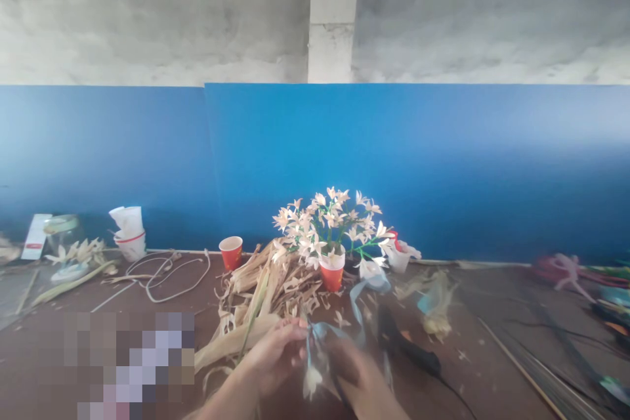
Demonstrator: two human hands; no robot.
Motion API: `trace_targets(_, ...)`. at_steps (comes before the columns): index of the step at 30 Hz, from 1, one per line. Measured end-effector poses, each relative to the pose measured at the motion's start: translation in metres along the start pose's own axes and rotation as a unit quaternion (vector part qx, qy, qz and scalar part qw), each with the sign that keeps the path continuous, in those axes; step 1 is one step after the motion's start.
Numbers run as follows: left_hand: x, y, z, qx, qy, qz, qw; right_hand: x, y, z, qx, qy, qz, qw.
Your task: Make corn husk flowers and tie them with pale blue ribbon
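My left hand (281, 353) is closed at the front centre, its fingertips pinching the top of a thin blue-wrapped stem. From that stem a white flower (312, 380) hangs head down between my hands. My right hand (350, 362) is blurred by motion beside it, and its fingers cannot be made out. A light blue ribbon (357, 302) runs from near my hands up to the right. Behind them, many white flowers (335, 220) on green stems stand around a red and white paper cup (332, 270). Dry corn husks (280, 279) lie heaped to the left of that cup.
Another red cup (231, 252) and a white cable (170, 282) are at the left, with a white container (130, 243) farther left. A black tool (408, 348) with a cord lies right of my right hand. Thin rods (551, 374) and a plastic bag (437, 305) are farther right.
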State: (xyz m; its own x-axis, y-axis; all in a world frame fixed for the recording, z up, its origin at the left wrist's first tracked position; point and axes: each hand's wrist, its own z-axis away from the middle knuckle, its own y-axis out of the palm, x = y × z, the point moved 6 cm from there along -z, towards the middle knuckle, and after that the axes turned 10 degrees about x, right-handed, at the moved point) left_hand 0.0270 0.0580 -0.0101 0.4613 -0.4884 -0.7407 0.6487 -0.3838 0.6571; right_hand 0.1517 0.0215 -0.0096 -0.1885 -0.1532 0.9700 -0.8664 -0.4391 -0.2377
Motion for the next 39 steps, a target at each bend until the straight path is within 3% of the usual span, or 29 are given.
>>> trace_targets(9,0.003,-0.003,-0.001,-0.002,0.007,-0.012,1.0,0.002,0.0,0.001,0.012,-0.014,0.023,1.0)
trace_targets(19,0.0,0.003,0.001,0.01,-0.027,0.031,0.999,-0.002,-0.003,0.001,-0.026,0.005,0.005,1.0)
trace_targets(31,0.005,0.0,0.003,-0.029,-0.033,0.019,0.999,0.002,-0.001,0.003,-0.005,-0.01,0.008,1.0)
trace_targets(39,-0.001,-0.001,0.002,0.002,-0.019,0.005,1.0,-0.01,-0.003,0.001,-0.022,0.008,-0.015,1.0)
